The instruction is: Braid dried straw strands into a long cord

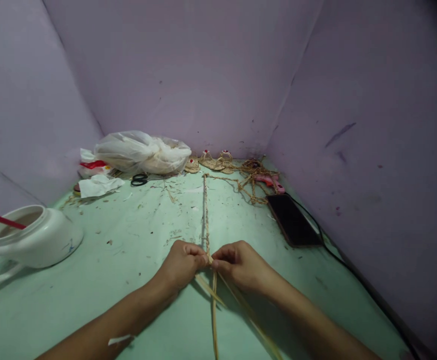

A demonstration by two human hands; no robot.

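A narrow straw braid (207, 220) runs straight away from me along the middle of the green surface. At its near end, my left hand (184, 262) and my right hand (237, 262) meet, fingertips almost touching. Each hand pinches straw strands between thumb and fingers. Loose flat strands (214, 320) fan out below the hands toward me, one hanging between them and another slanting to the lower right. The far end of the braid bends right and leads into a tangled heap of braided cord (254, 185).
A white pot (53, 240) with a red stick stands at left. A phone (293, 220) with a black cable lies at right. Along the back are a plastic bag (139, 152), black-handled scissors (139, 180), crumpled tissue (100, 185) and small woven straw slippers (211, 161). Purple walls enclose the surface.
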